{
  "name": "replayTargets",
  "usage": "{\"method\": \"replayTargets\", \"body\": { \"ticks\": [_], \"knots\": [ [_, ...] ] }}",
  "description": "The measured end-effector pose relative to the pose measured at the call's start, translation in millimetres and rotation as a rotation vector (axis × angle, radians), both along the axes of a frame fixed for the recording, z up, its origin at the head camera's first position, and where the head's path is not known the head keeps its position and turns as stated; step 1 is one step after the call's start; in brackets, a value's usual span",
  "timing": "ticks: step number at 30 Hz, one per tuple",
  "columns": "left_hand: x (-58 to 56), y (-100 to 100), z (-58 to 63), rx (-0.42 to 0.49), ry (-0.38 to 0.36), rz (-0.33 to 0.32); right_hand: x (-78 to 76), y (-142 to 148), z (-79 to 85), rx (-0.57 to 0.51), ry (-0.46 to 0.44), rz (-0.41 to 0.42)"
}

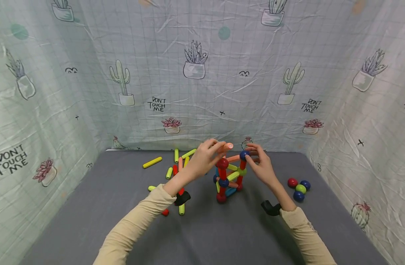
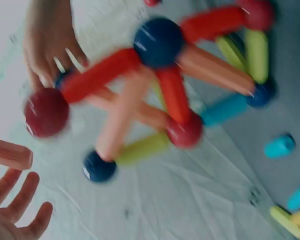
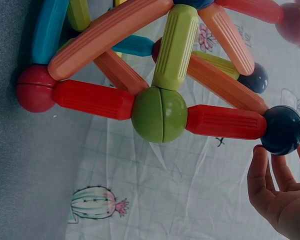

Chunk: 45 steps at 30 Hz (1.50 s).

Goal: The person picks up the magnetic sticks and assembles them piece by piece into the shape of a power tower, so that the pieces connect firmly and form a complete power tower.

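Observation:
An upright frame of coloured rods and balls, with a red ball point(image 1: 222, 163) and a dark blue ball point(image 1: 244, 155) on top, stands on the grey table. My left hand point(image 1: 201, 159) pinches a salmon-orange rod point(image 1: 228, 146) above the frame's top. In the left wrist view, that rod point(image 2: 11, 154) is apart from the nearby red ball point(image 2: 47, 112). My right hand point(image 1: 262, 165) holds the top blue ball between thumb and fingers. In the right wrist view, the blue ball point(image 3: 281, 130) caps a red rod point(image 3: 226, 121) rising from a green ball point(image 3: 160, 115).
Loose yellow, green, red and orange rods lie left of the frame, among them a yellow rod point(image 1: 152, 162), partly behind my left forearm. Several balls, including a green ball point(image 1: 300, 189), cluster at the right. A printed cloth point(image 1: 222, 92) hangs behind the table and along its sides.

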<state>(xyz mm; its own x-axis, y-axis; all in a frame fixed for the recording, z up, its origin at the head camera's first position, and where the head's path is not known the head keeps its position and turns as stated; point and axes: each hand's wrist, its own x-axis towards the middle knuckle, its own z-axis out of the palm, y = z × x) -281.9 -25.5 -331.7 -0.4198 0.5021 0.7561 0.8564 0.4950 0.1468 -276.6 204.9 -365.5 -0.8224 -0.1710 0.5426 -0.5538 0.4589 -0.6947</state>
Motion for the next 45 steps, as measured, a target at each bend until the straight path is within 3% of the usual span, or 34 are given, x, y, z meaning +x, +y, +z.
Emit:
{"method": "replayTargets", "body": {
  "ticks": [2, 6, 12, 16, 19, 24, 29, 33, 35, 39, 42, 45],
  "knots": [
    [2.9, 8, 2.4, -0.007, 0.006, -0.055, -0.4, 0, 1.0, 0.004, -0.002, -0.004],
    [4.1, 18, -1.5, -0.049, 0.016, -0.098, -1.3, -1, 2.5, 0.009, -0.015, 0.003],
    [3.4, 25, -7.4, -0.085, 0.002, -0.104, -1.5, 0, 1.3, 0.033, -0.019, 0.023],
    [3.0, 29, -9.1, -0.138, 0.053, -0.082, -0.3, 2, 2.1, 0.058, -0.031, 0.026],
    [3.6, 31, -9.5, -0.212, 0.126, -0.030, -0.2, 4, 3.5, 0.076, -0.052, 0.035],
    [6.8, 37, -8.1, -0.411, 0.227, 0.074, -3.7, 10, 2.8, 0.094, -0.147, 0.060],
    [9.5, 44, -4.1, -0.592, 0.238, 0.177, -7.5, 16, 4.7, 0.071, -0.227, 0.127],
    [10.7, 50, -5.1, -0.743, 0.241, 0.291, 3.5, 12, 18.1, 0.078, -0.228, 0.146],
    [11.4, 53, -7.0, -0.794, 0.242, 0.350, 9.7, 8, 24.1, 0.089, -0.226, 0.143],
    [12.3, 60, -9.8, -0.841, 0.255, 0.433, 1.1, 13, 14.6, 0.086, -0.230, 0.139],
    [13.0, 65, -9.6, -0.871, 0.248, 0.438, -9.2, 18, 4.0, 0.081, -0.225, 0.139],
    [14.1, 70, -7.5, -0.897, 0.251, 0.438, -9.8, 19, 3.7, 0.079, -0.215, 0.141]
  ]
}}
